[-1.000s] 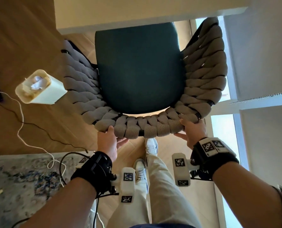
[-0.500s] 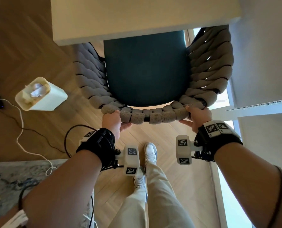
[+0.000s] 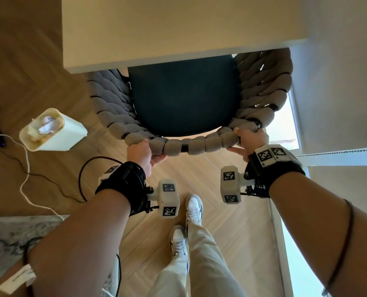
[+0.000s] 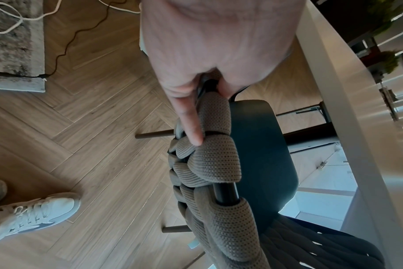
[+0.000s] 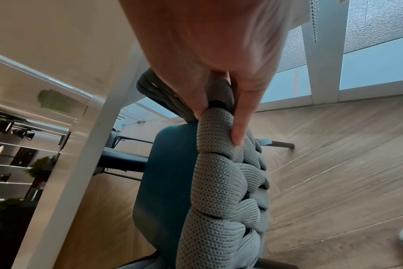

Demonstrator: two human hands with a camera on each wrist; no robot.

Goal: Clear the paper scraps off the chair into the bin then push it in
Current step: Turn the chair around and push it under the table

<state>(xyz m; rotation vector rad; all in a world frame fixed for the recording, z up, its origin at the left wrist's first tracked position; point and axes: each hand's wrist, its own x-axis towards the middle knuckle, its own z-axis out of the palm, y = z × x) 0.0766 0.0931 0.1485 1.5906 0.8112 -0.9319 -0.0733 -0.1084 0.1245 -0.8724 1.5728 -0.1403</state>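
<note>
The chair (image 3: 184, 97) has a dark teal seat and a grey woven rope backrest (image 3: 191, 144); its front lies under the white table (image 3: 178, 28). My left hand (image 3: 140, 153) grips the top rail of the backrest at its left, fingers curled round it (image 4: 191, 123). My right hand (image 3: 250, 139) grips the same rail at its right (image 5: 219, 109). No paper scraps show on the visible part of the seat. The cream bin (image 3: 54, 130) stands on the floor to the left, with crumpled paper (image 3: 46, 125) inside.
Black and white cables (image 3: 26, 168) trail over the wooden floor at left, near a grey rug (image 3: 11, 236). My feet in white shoes (image 3: 194, 207) stand behind the chair. A wall and window (image 3: 285, 133) lie close on the right.
Both hands have pushed the chair forward, so more of the seat now lies under the table. I have stepped after it. The bin has not moved.
</note>
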